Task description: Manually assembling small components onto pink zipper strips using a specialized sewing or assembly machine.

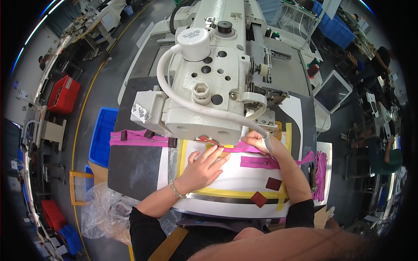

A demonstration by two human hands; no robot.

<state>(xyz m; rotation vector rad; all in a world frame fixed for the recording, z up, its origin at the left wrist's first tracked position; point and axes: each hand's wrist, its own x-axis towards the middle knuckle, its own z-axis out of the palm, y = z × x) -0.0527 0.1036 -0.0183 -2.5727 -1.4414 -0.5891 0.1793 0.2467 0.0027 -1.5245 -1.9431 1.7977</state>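
Under the head of a white sewing machine [202,117], a pink zipper [241,149] lies across a white sheet edged with yellow tape [217,192]. My left hand [202,168] rests open on the sheet, fingers stretched forward, their tips at the zipper's left part below the machine head. At the zipper's right part, my right hand [256,140] has its fingers bent and closed on it; a white hose partly covers this hand. Nearer to me lie a second pink zipper piece [259,162] and two dark red square patches [273,184].
A pink zipper strip with dark brown patches [141,138] extends over the table's left side. More pink zippers [321,174] hang in a bundle at the right. Blue bin [102,135] and clear plastic bag [106,211] stand left. A screen [333,91] is at the right.
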